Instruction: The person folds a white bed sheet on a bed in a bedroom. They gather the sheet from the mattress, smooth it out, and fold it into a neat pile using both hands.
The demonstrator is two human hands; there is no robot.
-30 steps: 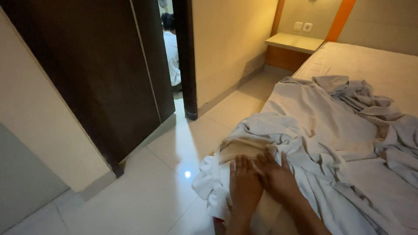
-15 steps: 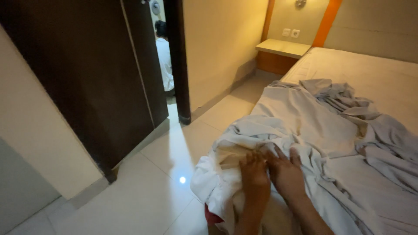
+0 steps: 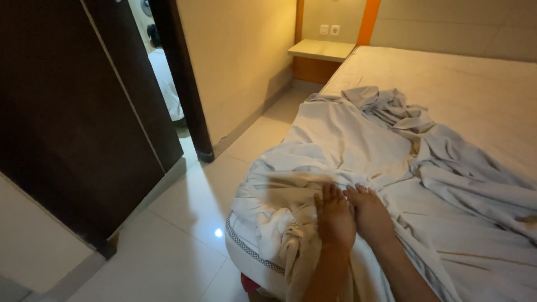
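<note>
I am seeing the bed point(image 3: 464, 84) stretching away beyond both hands, its bare mattress lying well past them. The rumpled white sheet point(image 3: 347, 140) is spreading under and ahead of my palms, bunching into folds just left of them at the mattress corner. My left hand point(image 3: 334, 217) and right hand point(image 3: 369, 213) are pressing flat on it, side by side and touching, fingers straight and together, gripping nothing.
</note>
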